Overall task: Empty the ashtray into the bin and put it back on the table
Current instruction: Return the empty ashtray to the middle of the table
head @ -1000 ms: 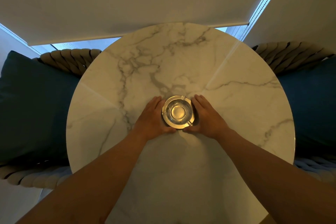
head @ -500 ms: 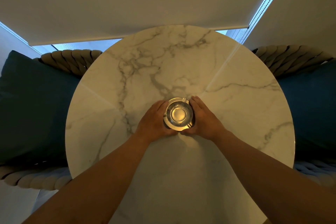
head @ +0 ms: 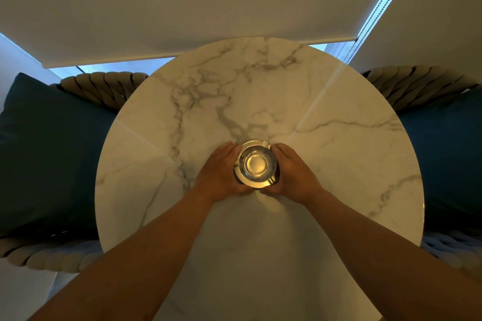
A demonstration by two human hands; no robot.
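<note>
A round shiny metal ashtray [head: 256,164] sits near the middle of a round white marble table [head: 339,164]. My left hand [head: 220,174] cups its left side and my right hand [head: 293,173] cups its right side, fingers curled around the rim and thumbs meeting at its near edge. The bowl looks empty and reflects light. I cannot tell whether the ashtray rests on the table or hangs just above it. No bin is in view.
A woven rope chair with a dark blue cushion [head: 49,154] stands left of the table, and another one [head: 448,154] stands to the right. A white roller blind [head: 208,2] covers the window behind the table.
Both hands have closed in tighter around the ashtray, and it looks slightly larger and nearer to me than a second ago.
</note>
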